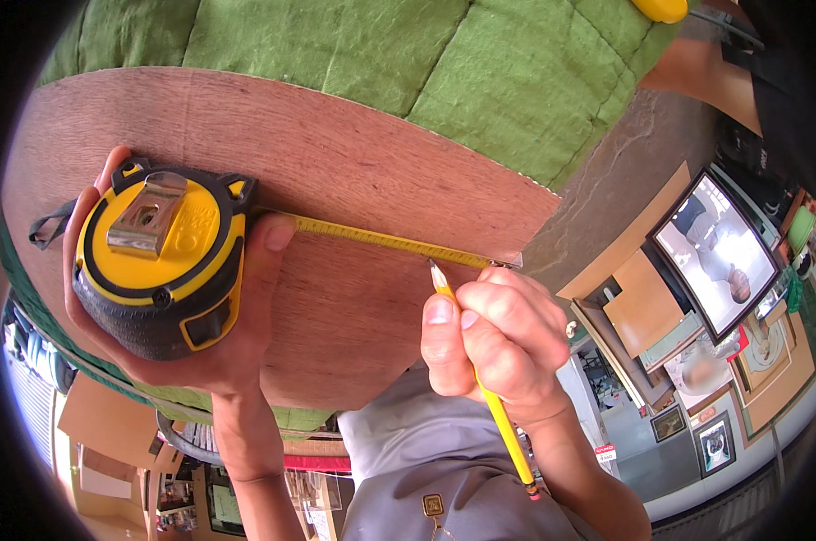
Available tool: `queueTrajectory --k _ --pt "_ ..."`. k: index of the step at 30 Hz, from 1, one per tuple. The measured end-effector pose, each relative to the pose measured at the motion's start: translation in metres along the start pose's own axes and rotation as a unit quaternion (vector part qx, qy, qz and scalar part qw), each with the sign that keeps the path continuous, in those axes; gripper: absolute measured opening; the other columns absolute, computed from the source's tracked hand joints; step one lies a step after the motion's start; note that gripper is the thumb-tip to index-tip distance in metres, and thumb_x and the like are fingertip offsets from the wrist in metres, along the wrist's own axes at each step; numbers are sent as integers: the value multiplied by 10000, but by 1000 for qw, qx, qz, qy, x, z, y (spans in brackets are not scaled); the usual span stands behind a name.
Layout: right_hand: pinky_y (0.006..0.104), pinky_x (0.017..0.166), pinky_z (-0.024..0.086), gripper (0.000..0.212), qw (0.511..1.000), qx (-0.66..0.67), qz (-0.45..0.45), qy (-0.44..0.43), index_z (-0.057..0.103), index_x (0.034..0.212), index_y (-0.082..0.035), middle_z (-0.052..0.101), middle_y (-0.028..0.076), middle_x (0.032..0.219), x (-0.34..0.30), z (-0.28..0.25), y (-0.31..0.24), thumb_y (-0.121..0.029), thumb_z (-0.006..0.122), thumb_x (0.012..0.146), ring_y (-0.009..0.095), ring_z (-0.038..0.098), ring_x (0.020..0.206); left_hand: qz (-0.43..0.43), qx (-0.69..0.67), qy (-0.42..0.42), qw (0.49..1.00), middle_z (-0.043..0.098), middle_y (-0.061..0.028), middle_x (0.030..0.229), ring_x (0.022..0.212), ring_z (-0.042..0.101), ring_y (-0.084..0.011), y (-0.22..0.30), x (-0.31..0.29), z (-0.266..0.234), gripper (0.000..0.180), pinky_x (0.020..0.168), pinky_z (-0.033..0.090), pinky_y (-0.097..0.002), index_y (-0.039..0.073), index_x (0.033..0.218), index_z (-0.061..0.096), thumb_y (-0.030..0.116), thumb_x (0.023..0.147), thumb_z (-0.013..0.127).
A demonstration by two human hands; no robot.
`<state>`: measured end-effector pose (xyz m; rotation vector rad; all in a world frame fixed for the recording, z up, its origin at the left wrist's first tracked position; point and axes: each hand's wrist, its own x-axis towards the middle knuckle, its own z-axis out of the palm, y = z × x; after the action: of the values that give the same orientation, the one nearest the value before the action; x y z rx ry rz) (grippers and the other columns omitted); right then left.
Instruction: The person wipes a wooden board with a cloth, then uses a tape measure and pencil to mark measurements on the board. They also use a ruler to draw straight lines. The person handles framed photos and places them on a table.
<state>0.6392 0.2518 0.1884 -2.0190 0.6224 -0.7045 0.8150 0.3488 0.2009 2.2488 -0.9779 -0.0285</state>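
Note:
My left hand (255, 307) is wrapped round a yellow and black tape measure (160, 257), its metal belt clip facing up. The yellow blade (372, 236) runs out to the right across a reddish-brown wooden board (336, 307), its end lying at the board's right edge. In my right hand (507, 338) a yellow pencil (503, 424) is pinched between thumb and fingers, eraser end down. The pencil's sharpened tip is just below the blade, at or very near the wood. My right knuckles rest beside the blade's end.
A green quilted cloth (354, 54) lies under and beyond the board. At the top right is a yellow object (662, 9), partly cut off. Off to the right stand a large framed picture or mirror (716, 251), a smaller framed picture (716, 444) and several flat boards.

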Motion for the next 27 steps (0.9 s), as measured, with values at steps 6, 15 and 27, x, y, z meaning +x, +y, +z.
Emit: queueTrajectory --k 6,15,27 --pt "258 359 323 315 1000 -5 0 -8 363 676 -48 494 66 662 -2 -1 0 117 630 698 135 436 453 -2 28 -18 999 537 -204 1296 1191 540 -310 2 1 -2 903 1081 396 -415 -60 1294 425 67 556 929" --pt "267 364 343 303 1000 -7 5 -3 368 675 -41 507 76 682 0 -1 0 117 626 695 144 457 461 -6 -17 6 1000 552 -219 1278 1181 552 -311 -1 -1 0 883 1074 402 -409 -63 1287 426 75 572 925" --pt "331 577 497 190 996 45 15 74 539 873 -68 637 100 808 -4 -21 6 -82 710 792 233 586 667 2 -65 29 997 596 -160 1247 1136 579 -226 -1 1 4 818 1008 473 -344 -20 1262 482 79 579 922"
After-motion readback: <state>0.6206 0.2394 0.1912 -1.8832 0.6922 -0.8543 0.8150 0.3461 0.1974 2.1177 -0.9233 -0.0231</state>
